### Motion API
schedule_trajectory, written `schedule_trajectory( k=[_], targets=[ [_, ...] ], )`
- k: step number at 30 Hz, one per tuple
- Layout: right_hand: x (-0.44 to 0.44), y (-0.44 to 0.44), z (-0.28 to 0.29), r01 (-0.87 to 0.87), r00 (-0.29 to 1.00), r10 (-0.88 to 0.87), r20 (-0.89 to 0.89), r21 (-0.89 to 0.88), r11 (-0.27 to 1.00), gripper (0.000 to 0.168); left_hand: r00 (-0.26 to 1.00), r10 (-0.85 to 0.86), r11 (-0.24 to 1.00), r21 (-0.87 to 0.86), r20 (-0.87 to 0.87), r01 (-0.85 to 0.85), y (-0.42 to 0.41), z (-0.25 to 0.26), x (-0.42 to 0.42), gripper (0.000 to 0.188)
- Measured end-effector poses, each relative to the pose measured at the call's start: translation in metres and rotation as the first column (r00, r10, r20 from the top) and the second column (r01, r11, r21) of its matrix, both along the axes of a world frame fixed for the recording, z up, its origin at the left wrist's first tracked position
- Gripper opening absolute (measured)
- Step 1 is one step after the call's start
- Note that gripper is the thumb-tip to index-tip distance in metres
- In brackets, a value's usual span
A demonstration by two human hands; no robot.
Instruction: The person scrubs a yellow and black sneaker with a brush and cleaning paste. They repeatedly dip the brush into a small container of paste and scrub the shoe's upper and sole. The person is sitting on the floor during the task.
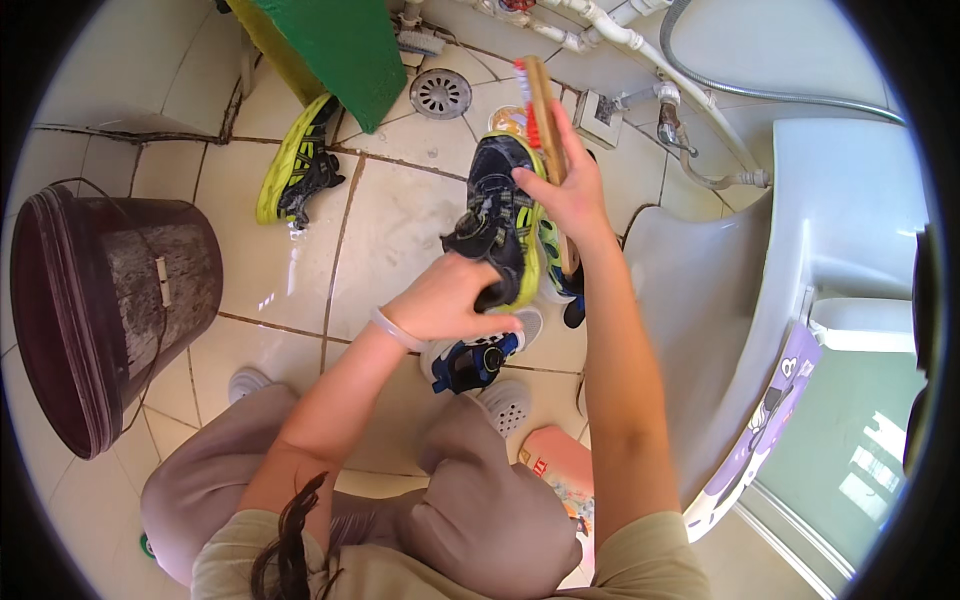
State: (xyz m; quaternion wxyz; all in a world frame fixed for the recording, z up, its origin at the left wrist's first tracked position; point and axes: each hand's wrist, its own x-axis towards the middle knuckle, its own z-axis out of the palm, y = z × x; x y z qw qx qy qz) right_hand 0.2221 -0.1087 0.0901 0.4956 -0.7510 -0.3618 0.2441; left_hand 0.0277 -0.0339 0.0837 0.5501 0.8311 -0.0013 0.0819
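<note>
My left hand [444,298] grips the heel opening of a black shoe [491,199] with a yellow-green sole, its toe pointing away from me. In my right hand [574,191] is a wooden-backed scrub brush [547,120] with red and white bristles, held along the shoe's right side near the toe. My right thumb lies over the shoe's upper. A similar black and yellow-green shoe [300,169] rests on its side on the tiles to the left. Below the held shoe sits a blue, black and white shoe [476,360]; another green and dark shoe [553,251] is partly hidden behind my right hand.
A dark bucket [161,277] lies tipped on its side at the left. Ahead are a round floor drain [441,94], a green panel [337,52] and white pipes [637,41]. A white ceramic fixture [697,300] stands right. Near my right knee is a pink printed bag [559,465].
</note>
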Motion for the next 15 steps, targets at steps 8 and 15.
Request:
schedule_trajectory(
  k=[8, 15],
  targets=[
    [-0.009, -0.003, 0.005, 0.259, 0.906, -0.195, -0.376, 0.126, 0.958, 0.084, 0.745, 0.601, 0.539, -0.542, -0.289, -0.645, 0.082, -0.026, -0.013, 0.028],
    [-0.044, 0.012, 0.007, 0.239, 0.924, -0.266, -0.273, -0.129, 0.962, 0.066, 0.989, 0.072, -0.321, -0.942, -0.131, -0.101, 0.034, -0.076, -0.001, 0.087]
  ],
)
